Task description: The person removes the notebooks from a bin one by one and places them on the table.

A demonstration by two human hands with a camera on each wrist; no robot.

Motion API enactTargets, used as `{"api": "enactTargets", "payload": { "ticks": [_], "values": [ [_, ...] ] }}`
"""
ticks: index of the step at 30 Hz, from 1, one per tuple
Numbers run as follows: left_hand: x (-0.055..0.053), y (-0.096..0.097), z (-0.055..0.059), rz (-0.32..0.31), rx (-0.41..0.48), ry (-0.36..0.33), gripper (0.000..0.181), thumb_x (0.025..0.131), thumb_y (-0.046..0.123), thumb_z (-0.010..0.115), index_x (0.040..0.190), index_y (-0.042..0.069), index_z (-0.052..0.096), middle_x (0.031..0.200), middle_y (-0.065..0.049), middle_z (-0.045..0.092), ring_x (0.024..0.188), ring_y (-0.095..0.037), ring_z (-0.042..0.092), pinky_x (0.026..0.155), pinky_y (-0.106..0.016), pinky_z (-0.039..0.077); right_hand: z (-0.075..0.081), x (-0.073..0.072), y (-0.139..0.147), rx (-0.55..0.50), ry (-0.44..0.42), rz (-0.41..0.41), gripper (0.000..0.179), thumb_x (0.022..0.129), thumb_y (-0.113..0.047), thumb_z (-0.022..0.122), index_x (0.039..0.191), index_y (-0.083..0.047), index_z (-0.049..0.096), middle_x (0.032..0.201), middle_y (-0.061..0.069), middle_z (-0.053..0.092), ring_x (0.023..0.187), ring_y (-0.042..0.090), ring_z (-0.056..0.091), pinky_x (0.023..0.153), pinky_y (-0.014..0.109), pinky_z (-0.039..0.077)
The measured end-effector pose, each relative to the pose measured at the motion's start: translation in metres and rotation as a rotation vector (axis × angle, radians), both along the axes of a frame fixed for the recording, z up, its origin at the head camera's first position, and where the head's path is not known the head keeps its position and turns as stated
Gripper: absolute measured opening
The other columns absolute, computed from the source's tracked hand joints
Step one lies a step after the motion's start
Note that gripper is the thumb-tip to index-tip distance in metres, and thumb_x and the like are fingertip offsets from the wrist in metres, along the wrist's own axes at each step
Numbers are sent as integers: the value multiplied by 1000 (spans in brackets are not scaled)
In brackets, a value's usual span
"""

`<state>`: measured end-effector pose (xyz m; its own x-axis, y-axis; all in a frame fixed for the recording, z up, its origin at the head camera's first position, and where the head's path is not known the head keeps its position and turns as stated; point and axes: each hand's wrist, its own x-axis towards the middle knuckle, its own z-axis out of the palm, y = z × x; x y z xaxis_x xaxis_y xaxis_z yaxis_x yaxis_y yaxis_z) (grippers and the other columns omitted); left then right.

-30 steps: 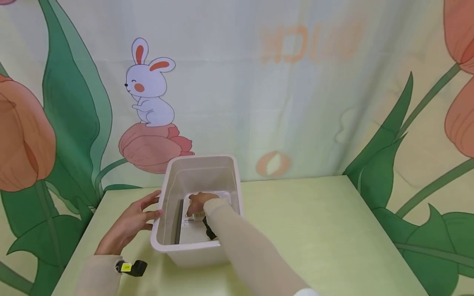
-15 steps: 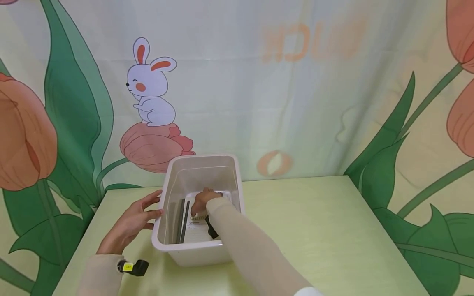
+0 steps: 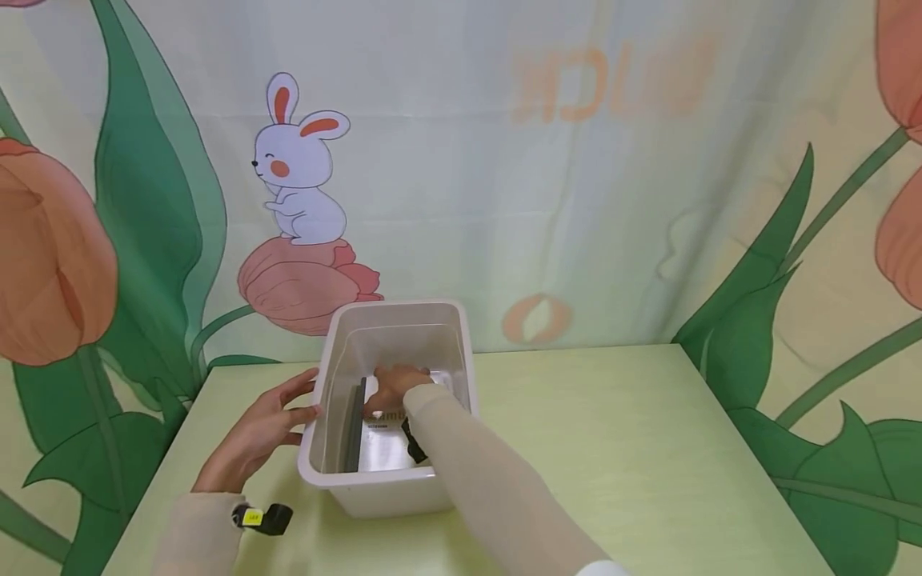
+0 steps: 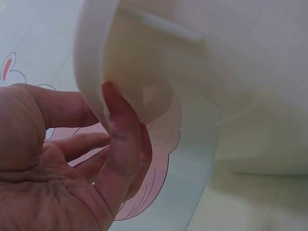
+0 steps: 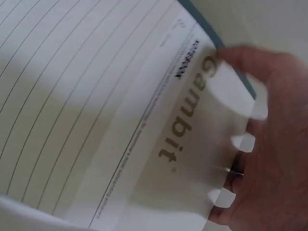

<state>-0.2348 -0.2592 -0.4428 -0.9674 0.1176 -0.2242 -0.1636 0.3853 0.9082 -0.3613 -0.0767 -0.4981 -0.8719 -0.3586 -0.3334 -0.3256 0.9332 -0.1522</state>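
Observation:
A beige plastic bin point(image 3: 389, 502) stands on the table. My left hand point(image 3: 262, 432) holds its left rim; in the left wrist view the thumb and a finger pinch the rim point(image 4: 89, 53). My right hand point(image 3: 392, 388) reaches down inside the bin and grips the far end of a notebook point(image 3: 382, 450). In the right wrist view the notebook point(image 5: 115, 96) shows ruled lines, the word "Gambit" and a teal edge. The thumb lies at one corner, while the other fingers go round the end and are partly hidden. A dark grey strip runs along the notebook's left side.
The bin rests on a pale green table point(image 3: 612, 448), near its back edge. Behind it hangs a curtain point(image 3: 432, 176) printed with a rabbit and tulips. The right forearm point(image 3: 490, 488) crosses over the bin's front right corner.
Inside the bin the notebook has shifted slightly to the right and tilted, and glare now lies on its cover. My right hand moved with it. The left hand keeps its hold on the rim.

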Motion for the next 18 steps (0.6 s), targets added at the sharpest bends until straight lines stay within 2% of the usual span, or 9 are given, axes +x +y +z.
{"api": "enactTargets", "payload": {
  "ticks": [6, 13, 18],
  "values": [
    [2, 0, -1, -2, -4, 5, 76, 98, 20, 60, 159, 24, 15, 163, -18, 21, 135, -49, 42, 91, -51, 56, 8, 7, 0, 44, -31, 12, 86, 75, -71, 62, 149, -35, 37, 140, -1, 58, 125, 20, 56, 98, 47, 42],
    [5, -3, -2, 12, -3, -1, 76, 98, 21, 60, 159, 24, 14, 163, -17, 19, 137, -49, 40, 91, -52, 55, 9, 8, -7, 8, -60, -11, 91, 75, -73, 61, 152, -36, 30, 140, -1, 59, 127, 19, 56, 108, 51, 36],
    [5, -2, -3, 4, 3, 14, 74, 98, 20, 59, 159, 23, 17, 162, -17, 23, 136, -47, 42, 91, -52, 56, 7, 4, -10, -30, 87, -19, 79, 73, -74, 64, 140, -35, 47, 132, -6, 61, 126, 18, 53, 105, 51, 39]
  ]
}}
